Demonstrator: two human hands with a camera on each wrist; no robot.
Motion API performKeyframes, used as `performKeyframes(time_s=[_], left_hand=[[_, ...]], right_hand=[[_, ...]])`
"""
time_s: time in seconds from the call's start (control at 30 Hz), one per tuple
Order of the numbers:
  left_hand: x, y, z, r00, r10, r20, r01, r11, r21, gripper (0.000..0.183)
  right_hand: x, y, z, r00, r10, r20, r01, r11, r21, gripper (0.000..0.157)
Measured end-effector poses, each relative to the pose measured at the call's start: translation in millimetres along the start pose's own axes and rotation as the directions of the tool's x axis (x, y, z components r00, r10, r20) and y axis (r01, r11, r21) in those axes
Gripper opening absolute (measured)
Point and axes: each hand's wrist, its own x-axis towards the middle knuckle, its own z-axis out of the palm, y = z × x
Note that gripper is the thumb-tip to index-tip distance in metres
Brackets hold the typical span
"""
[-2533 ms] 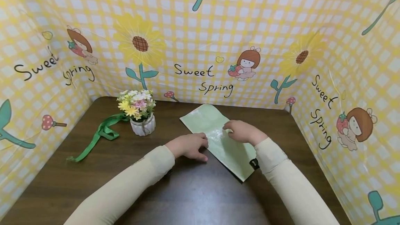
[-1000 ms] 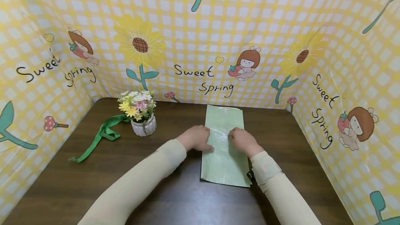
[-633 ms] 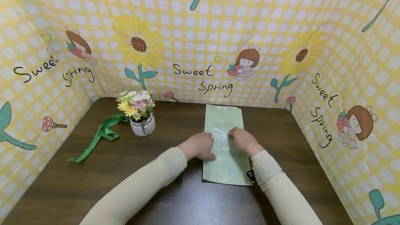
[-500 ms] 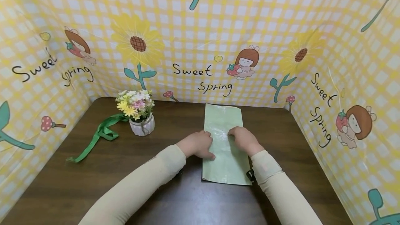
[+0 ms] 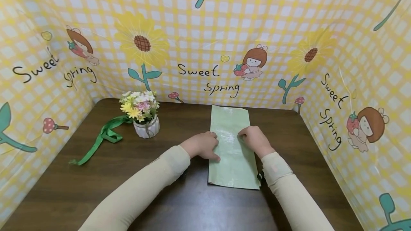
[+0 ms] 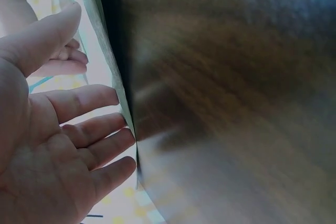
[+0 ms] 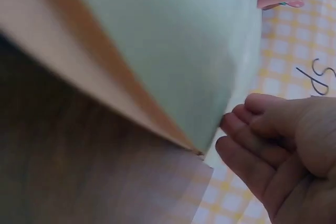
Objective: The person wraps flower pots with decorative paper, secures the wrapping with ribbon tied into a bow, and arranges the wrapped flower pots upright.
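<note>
A long piece of light green folded paper (image 5: pixel 232 167) lies on the dark wooden table, with a shiny patch near its middle. My left hand (image 5: pixel 203 146) is at its left edge, fingers stretched out and fingertips touching that edge in the left wrist view. On the right half of the paper my right hand (image 5: pixel 255 139) rests its fingertips, the fingers loosely bent. In the right wrist view, the right hand (image 7: pixel 283 145) touches the green surface, and the paper's layers (image 7: pixel 110 51) gape at one side, showing a brown-orange inside.
A white pot of artificial flowers (image 5: pixel 146 127) stands at the back left. Beside it lies a loose green ribbon (image 5: pixel 106 133). Yellow checked cloth (image 5: pixel 205 45) walls in the back and both sides of the table.
The green paper has turned from slanted to nearly straight, its near end shifting left. Both hands have stayed on it; my right hand has lately moved slightly right.
</note>
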Motion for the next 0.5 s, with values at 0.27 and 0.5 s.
performKeyframes(time_s=[0.27, 0.5], left_hand=[[1.7, 2.9, 0.0, 1.0, 0.005, 0.008, -0.005, 1.0, 0.002, 0.061], [2.3, 0.6, -1.2, 1.0, -0.009, 0.017, 0.009, 1.0, 0.007, 0.062]], right_hand=[[-24, 16, -22.2, 0.997, 0.05, 0.06, -0.046, 0.997, -0.053, 0.026], [-48, 25, -34.1, 0.967, 0.131, 0.216, -0.109, 0.988, -0.113, 0.042]])
